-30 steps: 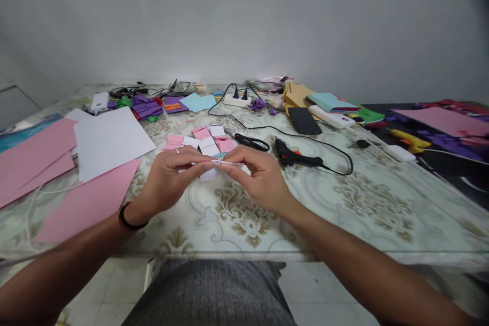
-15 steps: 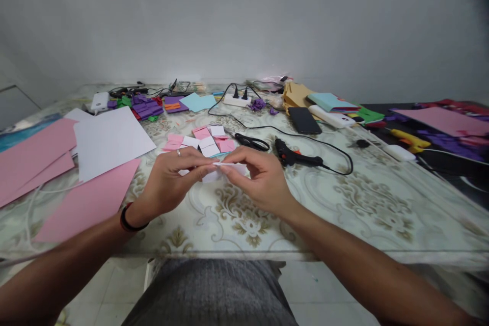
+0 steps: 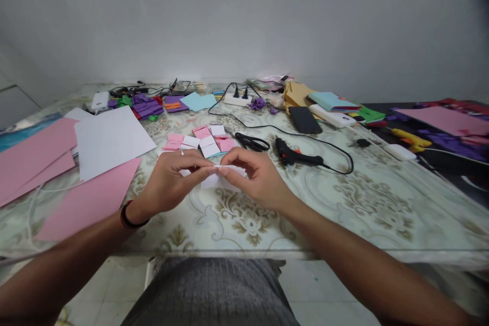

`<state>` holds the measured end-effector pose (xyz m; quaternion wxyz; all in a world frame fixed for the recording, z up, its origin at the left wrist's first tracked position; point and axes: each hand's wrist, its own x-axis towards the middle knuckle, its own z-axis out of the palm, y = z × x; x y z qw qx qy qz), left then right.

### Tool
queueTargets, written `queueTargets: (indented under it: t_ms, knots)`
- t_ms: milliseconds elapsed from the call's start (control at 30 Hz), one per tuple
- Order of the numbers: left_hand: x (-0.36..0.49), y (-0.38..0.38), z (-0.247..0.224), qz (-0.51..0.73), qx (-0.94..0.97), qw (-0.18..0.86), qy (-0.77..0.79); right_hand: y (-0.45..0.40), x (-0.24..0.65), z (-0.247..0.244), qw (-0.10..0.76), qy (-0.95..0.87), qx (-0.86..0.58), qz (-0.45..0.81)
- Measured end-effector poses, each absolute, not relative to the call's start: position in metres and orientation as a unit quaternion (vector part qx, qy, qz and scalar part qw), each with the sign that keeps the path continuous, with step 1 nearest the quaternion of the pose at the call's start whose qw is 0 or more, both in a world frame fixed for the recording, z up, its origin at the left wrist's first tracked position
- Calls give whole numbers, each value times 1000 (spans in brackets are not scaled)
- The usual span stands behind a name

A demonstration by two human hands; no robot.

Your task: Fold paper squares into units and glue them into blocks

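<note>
Thumbs and fingers of the left hand point(image 3: 176, 182) and right hand point(image 3: 260, 179) pinch the paper point(image 3: 210, 182) between them, nearer than the folded pieces point(image 3: 208, 146). Nearly edge-on a second ago, it now shows more white face; the folding seems unfinished.

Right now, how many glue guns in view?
2. A black glue gun on the patterned table, right of the scissors; a yellow glue gun at far right, by the dark surface. Clutter could hide more.
</note>
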<state>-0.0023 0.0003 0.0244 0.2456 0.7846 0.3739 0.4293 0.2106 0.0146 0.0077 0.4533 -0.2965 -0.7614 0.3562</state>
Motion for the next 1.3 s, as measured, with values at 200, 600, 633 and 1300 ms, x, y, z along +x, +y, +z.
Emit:
queueTargets:
  t_ms: [200, 600, 633, 1300]
  knots:
    - [-3, 0, 27, 330, 806, 336, 360, 16, 212, 9, 419, -776, -265, 389]
    - [0, 4, 23, 348, 768, 380, 380, 14, 212, 10, 383, -740, -321, 451]
    - [0, 4, 22, 343, 777, 369, 378, 14, 213, 10, 380, -744, -323, 445]
    - [-1, 5, 19, 416, 722, 383, 399, 20, 213, 3, 346, -737, -328, 479]
